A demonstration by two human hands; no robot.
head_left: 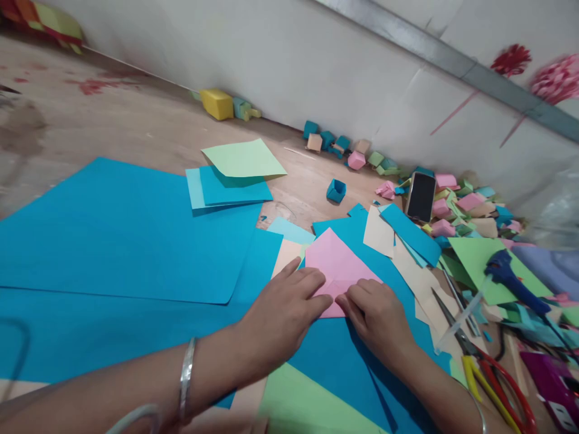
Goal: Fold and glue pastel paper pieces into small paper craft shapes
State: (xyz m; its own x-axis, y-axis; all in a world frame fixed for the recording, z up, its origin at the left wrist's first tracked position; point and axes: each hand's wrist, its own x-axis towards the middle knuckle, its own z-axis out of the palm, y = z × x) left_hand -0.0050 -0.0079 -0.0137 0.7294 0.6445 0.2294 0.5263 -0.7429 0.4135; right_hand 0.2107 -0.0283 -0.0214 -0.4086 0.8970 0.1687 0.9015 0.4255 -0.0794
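Resting on a broad, flat sheet of blue paper [330, 355], directly in front of the person: a pink, angular piece of folded paper [332, 256]; the right hand [382, 316] has thumb and bent fingers together, pinched on its near right part; the left hand [287, 310] lies on the near left part, thumb and forefinger slightly apart at the tips; cannot tell whether it grips or only presses; the two-sided hold probably keeps a crease flat and square, with the blue sheet as firm backing; one corner of the pink piece points away, toward the wall, another to the right; long axis unclear, hands covering the near sides; red-and-yellow-handled metal scissors [470, 349] lie beyond the right hand, presumably for easy reach.
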